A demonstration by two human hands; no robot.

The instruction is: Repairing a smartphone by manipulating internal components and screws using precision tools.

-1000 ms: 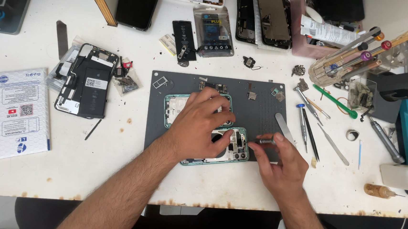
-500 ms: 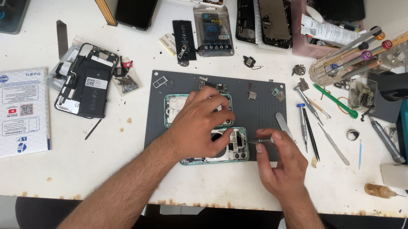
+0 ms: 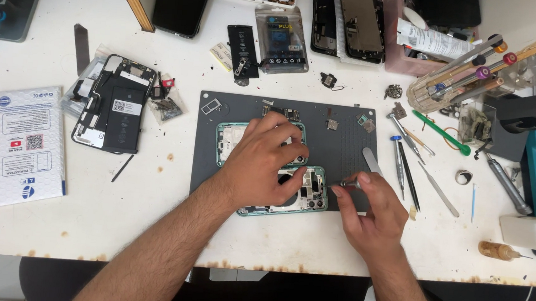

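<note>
Grey mat (image 3: pixel 344 143) crowded | left hand (image 3: pixel 261 162) grip pins opened phone (image 3: pixel 306 194) | right hand (image 3: pixel 374 208) grip pinches screwdriver (image 3: pixel 345 184)

1. The flat dark grey rubber work mat (image 3: pixel 344 146) is plain charcoal, finely dotted on its right part.
2. On the mat, the opened phone with a mint-green metal frame (image 3: pixel 305 197) shows black and silver parts inside.
3. Above it on the mat, a second mint-green phone frame (image 3: pixel 224 142) has a pale interior.
4. Left of the mat, the black disassembled phone body (image 3: pixel 113 105) carries white labels.
5. Further left, a white padded envelope (image 3: pixel 26 143) bears blue print.
6. Right of the mat, a green plastic pry stick (image 3: pixel 443 132) lies on the white, brown-stained table (image 3: pixel 149 224).
7. Beyond it, screwdriver handles (image 3: pixel 469 64) are silver with orange, red and purple caps.
</note>
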